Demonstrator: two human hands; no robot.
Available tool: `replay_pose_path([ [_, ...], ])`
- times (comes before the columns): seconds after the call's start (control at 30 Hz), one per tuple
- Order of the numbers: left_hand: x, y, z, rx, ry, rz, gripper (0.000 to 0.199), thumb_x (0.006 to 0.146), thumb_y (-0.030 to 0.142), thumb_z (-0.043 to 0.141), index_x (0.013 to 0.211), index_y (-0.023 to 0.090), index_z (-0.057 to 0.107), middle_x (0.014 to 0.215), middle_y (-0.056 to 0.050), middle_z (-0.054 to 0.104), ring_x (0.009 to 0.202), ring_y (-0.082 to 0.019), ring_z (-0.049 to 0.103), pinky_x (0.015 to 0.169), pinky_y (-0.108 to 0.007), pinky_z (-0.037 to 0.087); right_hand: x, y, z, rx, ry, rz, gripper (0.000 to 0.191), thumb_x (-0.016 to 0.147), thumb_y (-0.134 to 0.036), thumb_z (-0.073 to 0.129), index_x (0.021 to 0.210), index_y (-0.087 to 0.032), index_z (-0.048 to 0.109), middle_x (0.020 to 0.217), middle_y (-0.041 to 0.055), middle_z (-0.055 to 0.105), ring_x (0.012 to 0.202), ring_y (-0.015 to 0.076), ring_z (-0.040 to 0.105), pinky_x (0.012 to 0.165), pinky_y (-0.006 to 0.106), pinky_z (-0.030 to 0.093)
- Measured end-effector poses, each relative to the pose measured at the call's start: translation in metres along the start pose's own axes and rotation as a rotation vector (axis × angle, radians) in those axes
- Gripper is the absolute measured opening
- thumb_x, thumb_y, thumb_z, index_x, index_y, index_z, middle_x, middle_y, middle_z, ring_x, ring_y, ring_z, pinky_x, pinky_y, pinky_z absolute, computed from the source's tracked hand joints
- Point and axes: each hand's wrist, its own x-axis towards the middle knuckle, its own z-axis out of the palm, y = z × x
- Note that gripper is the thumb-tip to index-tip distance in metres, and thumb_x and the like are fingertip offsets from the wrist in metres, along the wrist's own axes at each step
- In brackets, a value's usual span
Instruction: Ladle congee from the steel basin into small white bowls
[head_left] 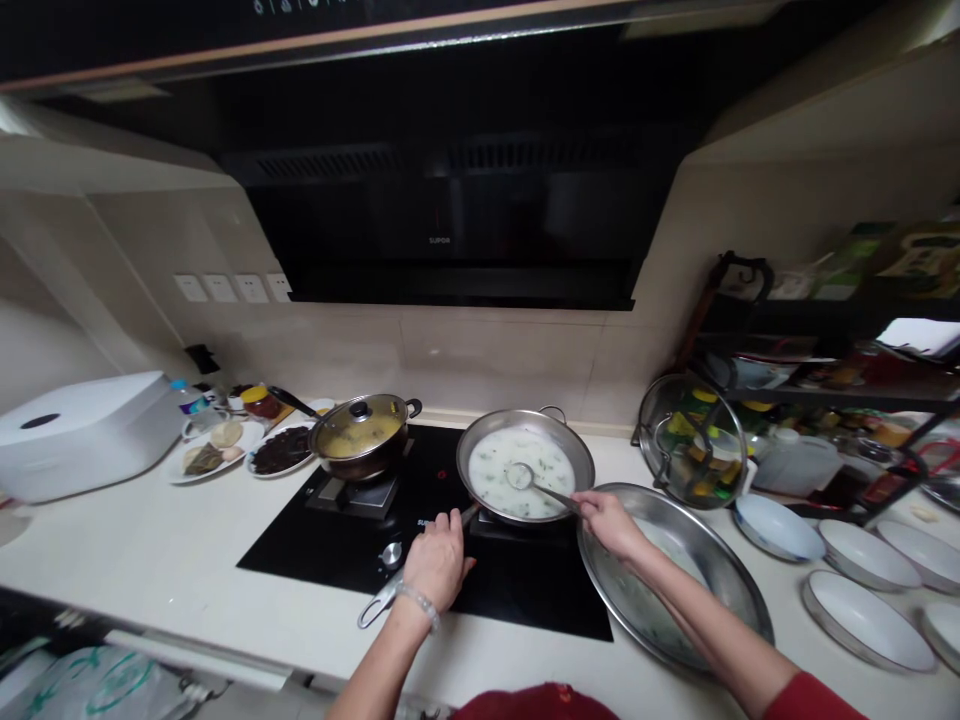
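Observation:
My right hand point(609, 520) is closed round the handle of a metal ladle point(519, 475), whose bowl rests in the white soup with green bits inside a steel wok point(585, 465). The wok stands on the right burner. Its long metal handle point(379, 600) slants toward me, and my left hand point(435, 562) is wrapped round it. Below my right forearm sits a wide steel basin point(750, 610) with some pale liquid in it, partly hidden by the arm.
A lidded pan point(360, 435) occupies the left burner of the black cooktop point(315, 545). Plates of food point(281, 450) and a white box point(82, 435) stand at left. Several white bowls point(870, 620), a glass lid point(694, 440) and a rack are at right. The range hood point(442, 200) hangs above.

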Motion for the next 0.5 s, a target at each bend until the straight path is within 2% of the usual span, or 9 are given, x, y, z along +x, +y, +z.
replay_pose_path([
  [0.07,0.0,0.0,0.0,0.0,0.001,0.002,0.064,0.079,0.033,0.061,0.134,0.004,0.045,0.108,-0.019,0.059,0.094,-0.028,0.06,0.076,-0.037,0.05,-0.005,-0.004,-0.004,0.095,-0.016,0.115,0.031,0.082,-0.015,0.041,0.095,-0.01,0.069,0.043,-0.0042,0.047,0.034,0.0103,0.041,0.037,0.021,0.031],
  [0.13,0.0,0.0,0.001,0.001,-0.004,0.004,0.064,0.08,0.033,0.06,0.135,0.004,0.044,0.109,-0.019,0.058,0.094,-0.028,0.06,0.076,-0.037,0.05,-0.01,-0.008,-0.008,0.187,-0.012,0.215,0.028,0.083,-0.015,0.043,0.098,-0.01,0.066,0.041,-0.0064,0.043,0.03,0.007,0.031,0.034,0.018,0.021],
  [0.3,0.0,-0.001,0.0,0.005,-0.024,0.004,0.064,0.081,0.032,0.059,0.136,0.004,0.043,0.11,-0.019,0.058,0.096,-0.029,0.059,0.078,-0.037,0.05,-0.017,-0.013,-0.015,0.28,-0.003,0.311,0.022,0.083,-0.015,0.048,0.097,-0.013,0.064,0.041,-0.0069,0.043,0.03,0.0044,0.028,0.033,0.015,0.016],
  [0.5,0.0,-0.002,0.002,0.0,-0.026,0.004,0.065,0.08,0.033,0.059,0.136,0.005,0.043,0.11,-0.019,0.058,0.097,-0.028,0.059,0.078,-0.036,0.049,-0.027,-0.019,-0.023,0.319,-0.031,0.338,0.025,0.085,-0.014,0.043,0.103,-0.012,0.06,0.04,-0.0078,0.04,0.029,0.004,0.027,0.032,0.014,0.015],
])
